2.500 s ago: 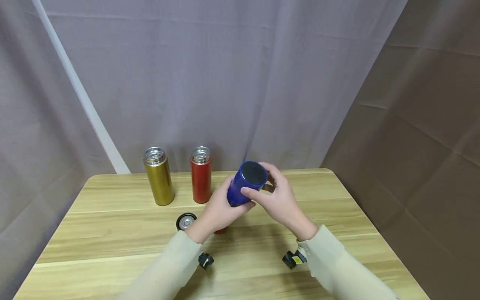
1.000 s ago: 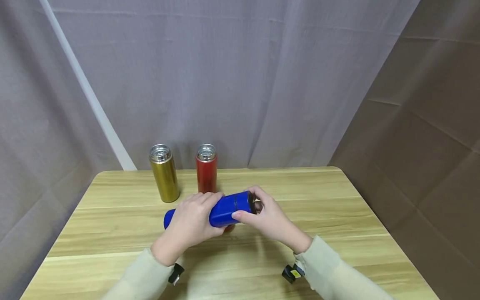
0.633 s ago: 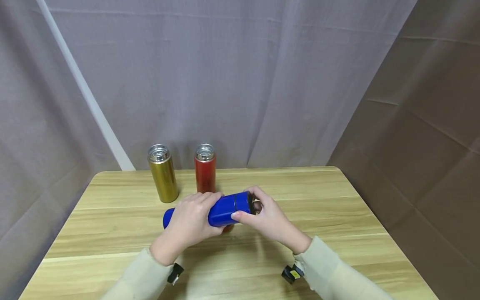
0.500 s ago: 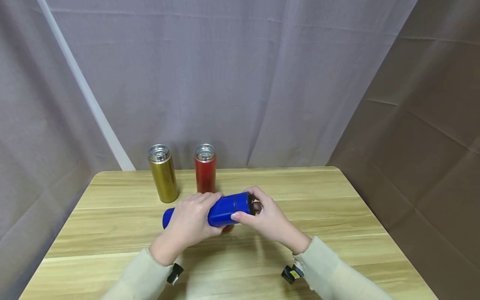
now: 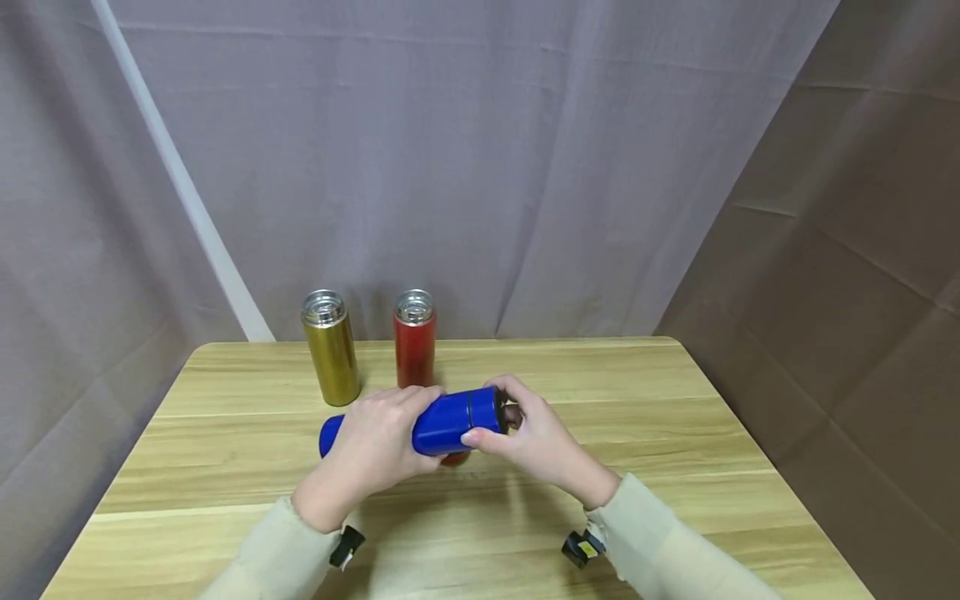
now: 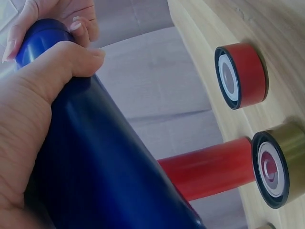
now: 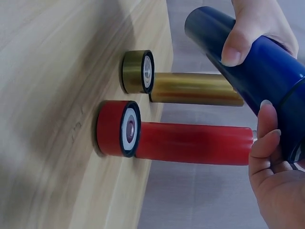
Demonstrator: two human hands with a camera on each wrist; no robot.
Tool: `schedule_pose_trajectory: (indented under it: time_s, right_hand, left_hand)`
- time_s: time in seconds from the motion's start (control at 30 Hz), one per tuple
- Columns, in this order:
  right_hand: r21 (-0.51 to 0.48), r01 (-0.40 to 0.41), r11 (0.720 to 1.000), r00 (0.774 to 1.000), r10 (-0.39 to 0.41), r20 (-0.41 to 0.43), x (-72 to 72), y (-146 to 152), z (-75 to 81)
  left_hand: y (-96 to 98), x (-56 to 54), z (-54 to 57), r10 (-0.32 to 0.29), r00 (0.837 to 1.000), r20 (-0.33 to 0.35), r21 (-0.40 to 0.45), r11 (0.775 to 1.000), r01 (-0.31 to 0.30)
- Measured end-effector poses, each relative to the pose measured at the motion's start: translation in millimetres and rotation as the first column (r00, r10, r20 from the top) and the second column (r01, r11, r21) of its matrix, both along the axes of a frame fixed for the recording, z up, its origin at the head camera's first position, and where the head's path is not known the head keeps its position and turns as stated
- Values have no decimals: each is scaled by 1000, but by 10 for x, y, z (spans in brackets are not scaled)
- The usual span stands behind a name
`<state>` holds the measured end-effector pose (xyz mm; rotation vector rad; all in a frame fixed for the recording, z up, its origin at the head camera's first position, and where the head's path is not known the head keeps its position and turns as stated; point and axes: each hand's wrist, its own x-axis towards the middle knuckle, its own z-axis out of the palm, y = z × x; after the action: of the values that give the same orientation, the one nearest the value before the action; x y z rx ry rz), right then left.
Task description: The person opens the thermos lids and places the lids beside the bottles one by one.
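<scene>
A blue thermos bottle [image 5: 441, 427] is held above the table, nearly level, its plain end to the left and its lid [image 5: 484, 408] to the right. My left hand [image 5: 373, 437] wraps round the bottle's body from above, thumb along its side in the left wrist view. At the other end my right hand [image 5: 542, 435] grips the lid, fingers and thumb on either side. A dark seam shows between lid and body. Beneath the bottle, a red lid [image 7: 114, 128] and a gold lid [image 7: 133, 71] rest inner side up on the table, mostly hidden in the head view.
An uncapped gold thermos [image 5: 332, 362] and an uncapped red thermos [image 5: 415, 350] stand upright near the back edge of the wooden table [image 5: 675, 467]. Grey curtains [image 5: 450, 167] hang behind the table, with a brown one [image 5: 847, 275] to the right.
Since the earliest frame the blue bottle has been lowered and tipped, its dark end turning from upward to the right. Over the last second, bottle and both hands have stayed almost still.
</scene>
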<state>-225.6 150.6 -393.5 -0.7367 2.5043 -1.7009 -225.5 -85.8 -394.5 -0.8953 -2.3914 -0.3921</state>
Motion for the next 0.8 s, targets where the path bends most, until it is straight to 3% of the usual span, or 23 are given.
schedule_pose_trajectory:
  time_s: [0.2,0.43,0.67,0.73,0.8]
  right_hand:
    - [109,8,994,987,10,-162,18,27,31]
    - [244,-32,969,947,108,-304,0,58,41]
    - [370,7,929,858,185,-480,-5,82,-18]
    - [393,28,919,857,181,-482,-14,82,-46]
    - [409,52,911,879,153,-451,-26,84,-75]
  left_hand:
    - [-5,5,-6,-22,999,47,21,1000,21]
    - [-28,-1,-7,-57,978,202,7,998,57]
    - [-60,-1,9,-70,956,286,-5,997,74]
    - [-57,1,-4,-53,954,296,-4,998,56]
    - [-46,4,-29,-24,956,292,-19,999,30]
